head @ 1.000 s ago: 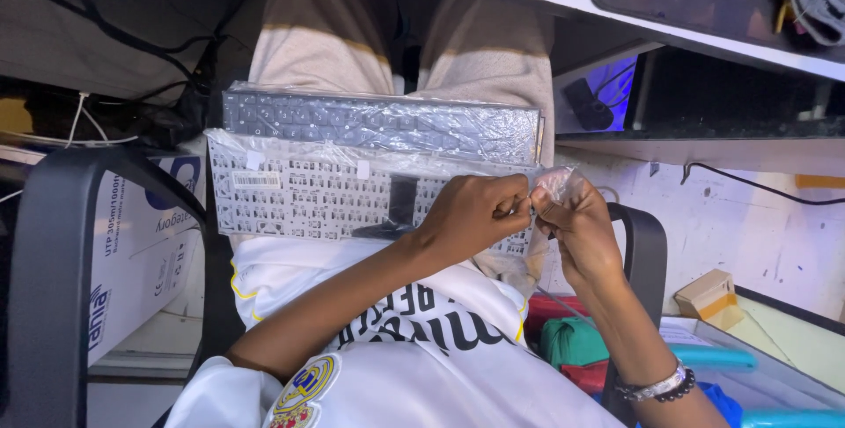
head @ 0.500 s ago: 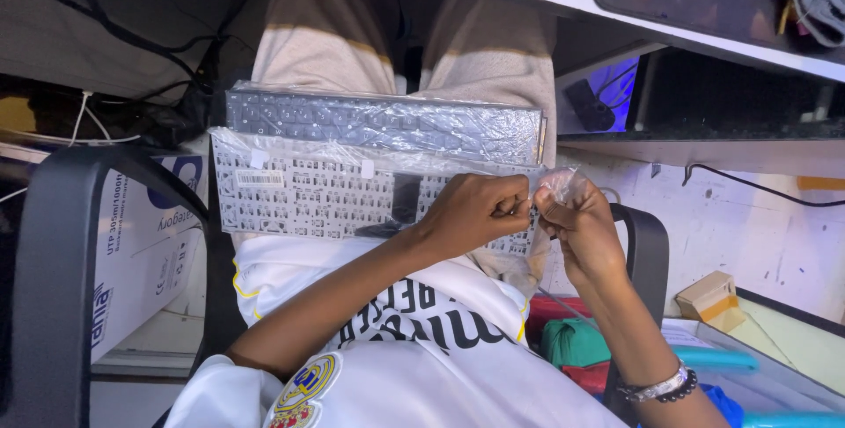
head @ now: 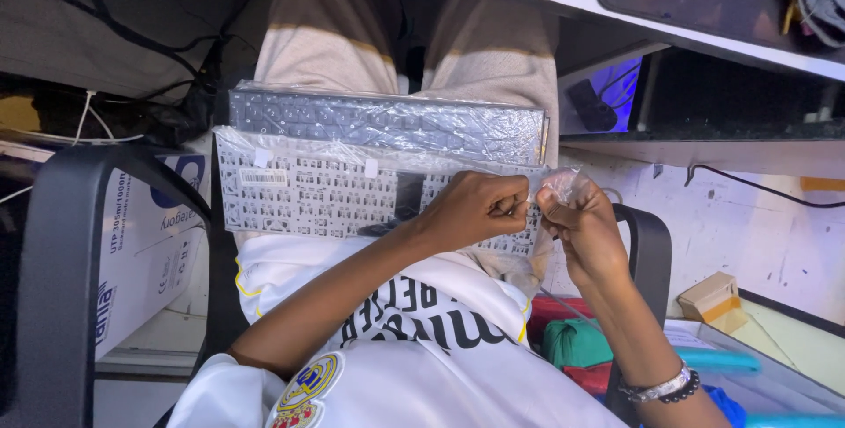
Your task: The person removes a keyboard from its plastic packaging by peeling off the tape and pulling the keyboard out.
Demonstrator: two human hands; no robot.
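Fingers (head: 506, 208) of the left hand (head: 475, 210) were curled tight, pinching the clear plastic bag (head: 352, 157) at its right end; the right hand (head: 576, 226) was closed too, thumb & fingertips gripping a bunched bit of that same film just beside the left. Both hands were nearly touching, w/ the film stretched between them.

The bag held a laptop keyboard part (head: 317, 204), underside up, pale w/ a barcode sticker, lying across the lap. A second keyboard (head: 387, 122), dark & also wrapped, sat just beyond it on the thighs, edges touching or overlapping; couldn't tell which.

Risks, as I judged them: both keyboards were resting on legs only, no table under them, so a hard tug on the film could've dragged the near one sideways & tipped it off toward the chair armrest (head: 647, 243) or floor. A sudden tear could've jerked the hands apart & knocked the far one forward. Thin metal backing might've bent if pulled by one end. A black flap near the left wrist, maybe a ribbon cable, could've snagged in the film.
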